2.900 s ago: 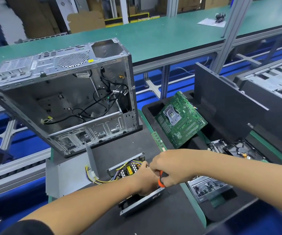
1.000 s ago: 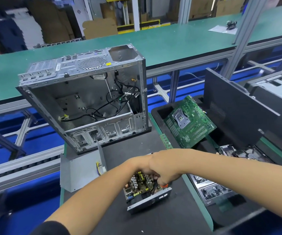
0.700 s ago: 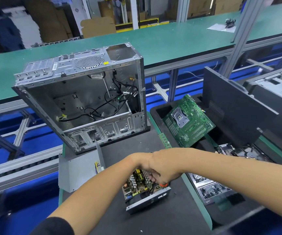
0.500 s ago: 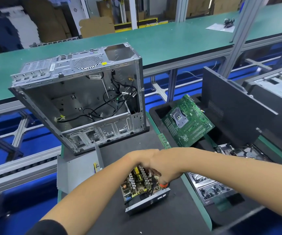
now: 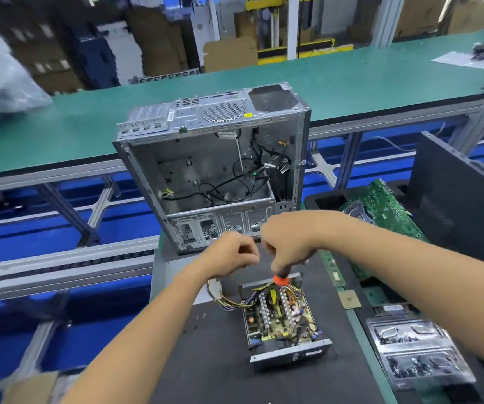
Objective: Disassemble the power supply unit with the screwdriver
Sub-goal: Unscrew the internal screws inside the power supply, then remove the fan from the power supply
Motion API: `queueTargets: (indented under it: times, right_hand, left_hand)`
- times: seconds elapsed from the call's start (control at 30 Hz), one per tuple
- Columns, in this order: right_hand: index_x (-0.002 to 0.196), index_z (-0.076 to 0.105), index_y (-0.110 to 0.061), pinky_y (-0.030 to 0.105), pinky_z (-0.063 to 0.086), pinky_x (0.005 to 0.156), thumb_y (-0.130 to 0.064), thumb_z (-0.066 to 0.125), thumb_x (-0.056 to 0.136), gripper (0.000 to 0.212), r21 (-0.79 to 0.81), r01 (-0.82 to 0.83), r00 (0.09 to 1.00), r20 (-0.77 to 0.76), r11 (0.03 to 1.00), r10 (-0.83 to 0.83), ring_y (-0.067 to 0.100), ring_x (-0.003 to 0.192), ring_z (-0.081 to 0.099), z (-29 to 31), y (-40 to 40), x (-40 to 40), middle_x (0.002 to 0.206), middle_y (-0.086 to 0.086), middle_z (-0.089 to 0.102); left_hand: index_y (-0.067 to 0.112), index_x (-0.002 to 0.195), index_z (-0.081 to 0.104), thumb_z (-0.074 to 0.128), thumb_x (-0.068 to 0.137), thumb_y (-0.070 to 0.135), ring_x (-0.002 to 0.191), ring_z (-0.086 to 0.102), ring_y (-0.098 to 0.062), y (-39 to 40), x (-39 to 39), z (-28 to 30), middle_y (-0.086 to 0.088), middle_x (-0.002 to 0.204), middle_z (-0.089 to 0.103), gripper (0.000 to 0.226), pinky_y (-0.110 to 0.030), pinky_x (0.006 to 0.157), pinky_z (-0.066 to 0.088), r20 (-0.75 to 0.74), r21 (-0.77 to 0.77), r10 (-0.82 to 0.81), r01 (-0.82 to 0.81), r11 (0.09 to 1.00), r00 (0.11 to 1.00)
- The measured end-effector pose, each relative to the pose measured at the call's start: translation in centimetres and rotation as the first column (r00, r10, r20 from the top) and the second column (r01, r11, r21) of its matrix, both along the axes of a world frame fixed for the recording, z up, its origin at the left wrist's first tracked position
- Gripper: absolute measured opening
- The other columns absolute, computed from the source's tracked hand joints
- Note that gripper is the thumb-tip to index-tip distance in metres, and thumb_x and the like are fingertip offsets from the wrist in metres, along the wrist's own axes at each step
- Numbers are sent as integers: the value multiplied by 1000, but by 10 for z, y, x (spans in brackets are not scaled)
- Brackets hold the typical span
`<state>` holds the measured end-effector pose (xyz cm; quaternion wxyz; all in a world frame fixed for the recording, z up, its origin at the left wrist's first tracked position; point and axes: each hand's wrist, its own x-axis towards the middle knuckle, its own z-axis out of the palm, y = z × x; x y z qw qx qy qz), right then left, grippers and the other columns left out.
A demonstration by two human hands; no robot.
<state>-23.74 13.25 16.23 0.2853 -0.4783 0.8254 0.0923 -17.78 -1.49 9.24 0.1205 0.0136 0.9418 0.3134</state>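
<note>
The power supply unit lies on the black mat with its cover off, its circuit board and coloured wires exposed. The grey cover lies to its left. My right hand hovers above the unit's far end and grips the screwdriver, whose orange collar points down at the unit. My left hand is beside it in the air, fingers curled toward the thumb; I see nothing between them.
An empty computer case stands tilted behind the mat. To the right are a green motherboard, a black side panel, a RAM stick, a processor chip and a tray of screws. A green bench runs along the back.
Both hands have lifted off the power supply unit and risen above its far end. The unit now lies untouched on the mat. The view has shifted left.
</note>
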Motion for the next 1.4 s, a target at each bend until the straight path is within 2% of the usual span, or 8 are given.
queueTargets:
  times: [0.17,0.3,0.4,0.53,0.77,1.07,1.2,1.4]
  right_hand:
    - [80,67,-11,27,35,48,-46,67,79,35,-298,27,974,-205,954,-92,20,64,55,-1,-12,-19,72,5,67]
    - [88,64,-15,28,39,53,-44,59,86,30,-364,89,969,-183,927,-165,23,74,58,-23,-24,-27,82,4,65]
    - [102,58,-16,36,50,69,-39,47,96,27,-382,142,968,-138,913,-208,26,86,60,-38,-34,-31,97,7,65]
    - [120,50,-9,44,49,87,-33,37,101,32,-283,138,967,-168,949,-190,33,101,58,-60,-44,-32,116,14,57]
    - [84,48,-15,34,37,69,-35,41,100,26,-268,228,958,-108,936,-265,29,83,50,-89,-47,-27,94,9,56]
    - [85,61,-7,34,46,65,-28,46,97,28,-285,257,957,-58,923,-285,30,83,59,-101,-44,-31,83,10,61]
    - [90,65,-6,33,48,68,-30,48,97,31,-283,294,947,-44,913,-318,29,86,61,-109,-42,-32,92,12,65]
    - [100,66,-11,30,44,64,-28,53,95,22,-235,283,952,-46,930,-301,27,80,60,-115,-34,-36,90,9,64]
  left_hand:
    - [19,82,71,69,85,9,72,67,-16,-68,21,-20,-2,77,71,11,-25,69,55,-42,-12,198,-199,980,979]
    - [17,76,68,74,80,9,57,65,-11,-96,42,-28,-1,64,69,12,-20,59,54,-16,-14,271,-271,962,963]
    - [15,71,68,74,79,10,57,65,-11,-101,55,-39,-1,61,69,12,-22,60,56,38,-90,242,-238,967,969]
    - [14,72,65,72,81,11,59,60,-14,-108,67,-60,2,63,64,11,-29,61,52,115,-198,241,-216,956,964]
    - [14,74,65,67,81,7,68,55,-14,-112,97,-114,11,64,57,10,-24,61,45,140,-258,326,-284,924,935]
    - [13,76,66,65,79,0,64,58,-14,-116,99,-139,4,68,61,13,-28,64,54,88,-188,431,-410,893,898]
    - [13,79,68,66,80,0,62,55,-8,-113,97,-148,6,68,59,13,-9,50,40,129,-196,414,-386,901,901]
    - [16,77,67,67,79,-1,60,52,0,-115,95,-152,14,65,55,16,-7,50,36,129,-217,399,-367,905,908]
